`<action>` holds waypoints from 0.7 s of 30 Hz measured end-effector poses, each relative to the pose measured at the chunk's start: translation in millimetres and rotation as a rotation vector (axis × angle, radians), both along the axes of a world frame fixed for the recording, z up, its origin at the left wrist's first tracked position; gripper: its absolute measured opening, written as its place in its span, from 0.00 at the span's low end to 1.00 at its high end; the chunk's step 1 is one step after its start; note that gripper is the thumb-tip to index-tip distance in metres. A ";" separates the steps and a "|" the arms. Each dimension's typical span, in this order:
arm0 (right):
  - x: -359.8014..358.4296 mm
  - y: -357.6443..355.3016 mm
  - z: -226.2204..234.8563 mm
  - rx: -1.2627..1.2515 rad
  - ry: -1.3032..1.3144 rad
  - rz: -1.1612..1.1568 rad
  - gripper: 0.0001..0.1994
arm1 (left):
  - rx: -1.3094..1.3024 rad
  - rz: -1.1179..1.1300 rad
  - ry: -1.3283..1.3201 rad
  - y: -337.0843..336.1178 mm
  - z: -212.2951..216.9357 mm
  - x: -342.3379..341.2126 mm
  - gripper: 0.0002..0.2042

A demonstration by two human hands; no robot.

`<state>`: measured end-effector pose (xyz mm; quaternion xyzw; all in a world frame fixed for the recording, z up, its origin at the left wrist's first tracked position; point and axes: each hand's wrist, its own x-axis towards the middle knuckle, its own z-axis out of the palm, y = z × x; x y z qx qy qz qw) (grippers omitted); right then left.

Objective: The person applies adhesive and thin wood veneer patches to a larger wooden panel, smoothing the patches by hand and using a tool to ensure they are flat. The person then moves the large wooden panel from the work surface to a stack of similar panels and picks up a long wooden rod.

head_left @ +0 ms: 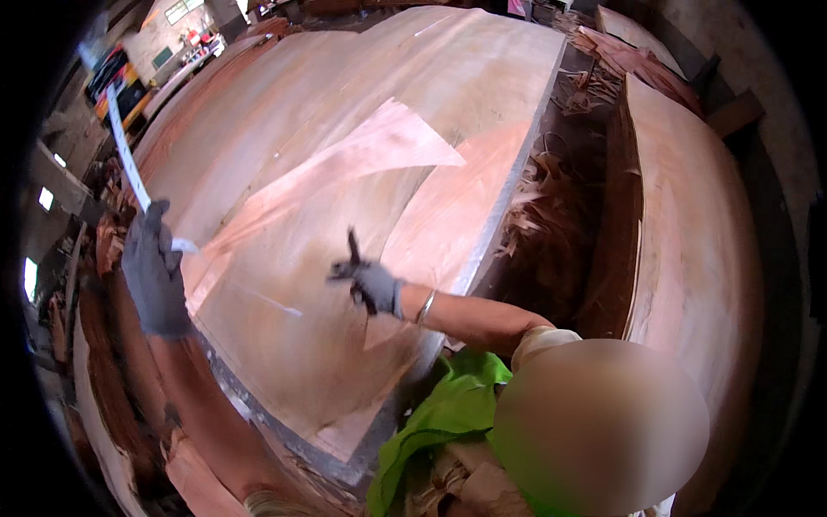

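Observation:
My left hand (157, 271), in a grey glove, is raised at the left edge of the stack. Its fingers are closed on a strip of white tape (126, 155), which runs up from the fist, with a short end poking out to the right. My right hand (369, 283), gloved in grey and slightly blurred, hovers over the wood veneer (284, 345) with its fingers apart. Beyond it lies a loose pinkish veneer piece (353, 159) with a pointed corner. Another pinkish patch (457, 207) lies along the right side.
A pale metal edge (508, 194) borders the large veneer sheet. Torn veneer scraps (547, 202) fill the gap on the right, beside another veneer stack (689, 233). At the upper left stands a black, red and yellow object (121, 82). Green cloth (439, 405) hangs near my body.

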<state>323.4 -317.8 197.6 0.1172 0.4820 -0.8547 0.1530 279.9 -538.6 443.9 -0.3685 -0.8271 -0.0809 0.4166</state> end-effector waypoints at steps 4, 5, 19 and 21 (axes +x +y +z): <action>27.9 15.7 80.2 0.303 0.541 -0.256 0.14 | 0.159 -0.149 -0.353 15.6 -33.4 32.2 0.14; 42.3 10.6 105.8 0.361 0.644 -0.293 0.16 | -0.094 -0.221 -0.061 23.7 -40.4 46.1 0.14; 129.5 34.0 34.2 0.540 0.556 -0.171 0.11 | 1.313 -0.120 -1.501 71.1 -148.1 177.9 0.08; 141.1 27.8 39.9 0.453 0.636 -0.099 0.13 | 1.430 -0.244 -1.471 86.9 -172.4 191.7 0.08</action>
